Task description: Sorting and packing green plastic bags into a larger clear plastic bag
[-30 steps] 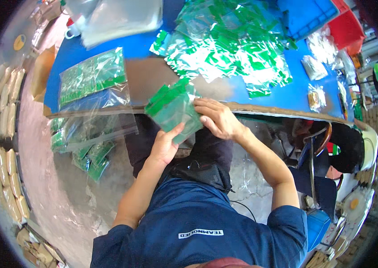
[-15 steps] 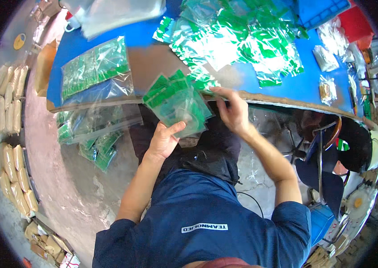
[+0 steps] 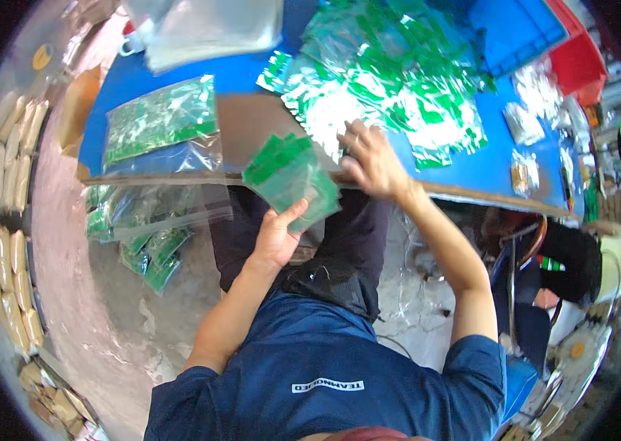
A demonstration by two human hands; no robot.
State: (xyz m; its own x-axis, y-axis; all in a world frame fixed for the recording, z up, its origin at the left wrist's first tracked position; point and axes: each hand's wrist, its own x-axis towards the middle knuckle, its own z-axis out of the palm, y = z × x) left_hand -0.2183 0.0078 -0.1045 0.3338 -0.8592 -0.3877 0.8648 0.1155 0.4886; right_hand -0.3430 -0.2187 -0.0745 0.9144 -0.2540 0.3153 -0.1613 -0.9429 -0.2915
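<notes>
My left hand point(image 3: 281, 235) is closed on a fanned stack of small green-and-clear plastic packets point(image 3: 292, 176), thumb on top, just off the table's near edge. My right hand point(image 3: 375, 160) is over the near edge of a large loose heap of similar shiny packets point(image 3: 398, 81). Its fingers are slightly blurred but stand apart from the thumb, and I see nothing between them. Left of the stack, a large clear bag point(image 3: 163, 121) filled with green packets lies flat on the blue table point(image 3: 244, 70).
Clear plastic sheets or bags point(image 3: 215, 29) lie at the back left by a white mug point(image 3: 130, 44). A blue crate point(image 3: 520, 33) and red bin point(image 3: 582, 62) stand back right. More filled bags point(image 3: 156, 250) are below the table edge. Another person point(image 3: 608, 261) sits at right.
My right hand has moved from the table edge by the stack up over the heap, its fingers spreading. My left hand keeps the stack, slightly lower. The whole view has shifted a little.
</notes>
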